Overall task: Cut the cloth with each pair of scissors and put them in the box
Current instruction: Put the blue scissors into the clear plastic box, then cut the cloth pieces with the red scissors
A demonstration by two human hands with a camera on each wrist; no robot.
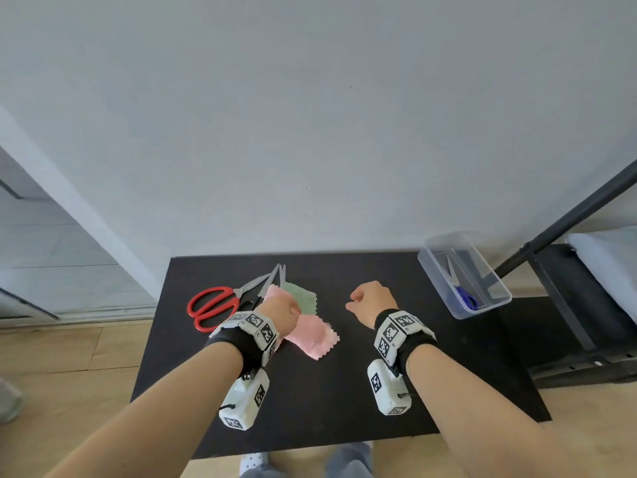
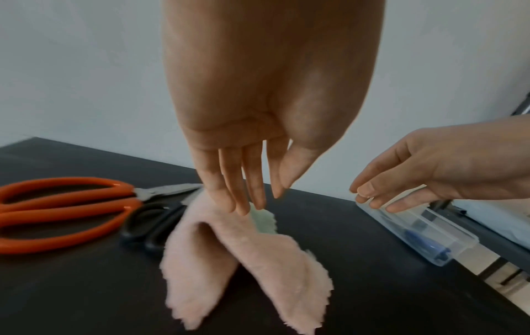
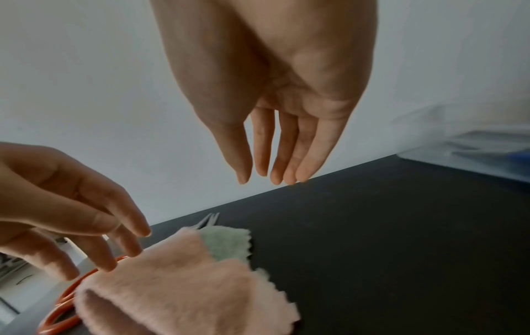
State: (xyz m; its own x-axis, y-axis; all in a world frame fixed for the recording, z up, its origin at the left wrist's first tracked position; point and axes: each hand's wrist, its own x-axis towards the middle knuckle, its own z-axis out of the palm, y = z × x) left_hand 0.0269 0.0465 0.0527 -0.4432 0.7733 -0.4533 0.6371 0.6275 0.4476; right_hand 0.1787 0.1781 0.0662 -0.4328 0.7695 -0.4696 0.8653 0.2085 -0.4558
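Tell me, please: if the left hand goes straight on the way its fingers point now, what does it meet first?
Most likely the pink cloth. The left hand points its straight fingers down, with the cloth's raised fold right at their tips. Whether they already touch is unclear.

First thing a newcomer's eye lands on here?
The red-handled scissors at the table's left, blades towards the wall, beside a pink cloth under the open left hand. Then the clear box at the right edge, blue-handled scissors already inside it.
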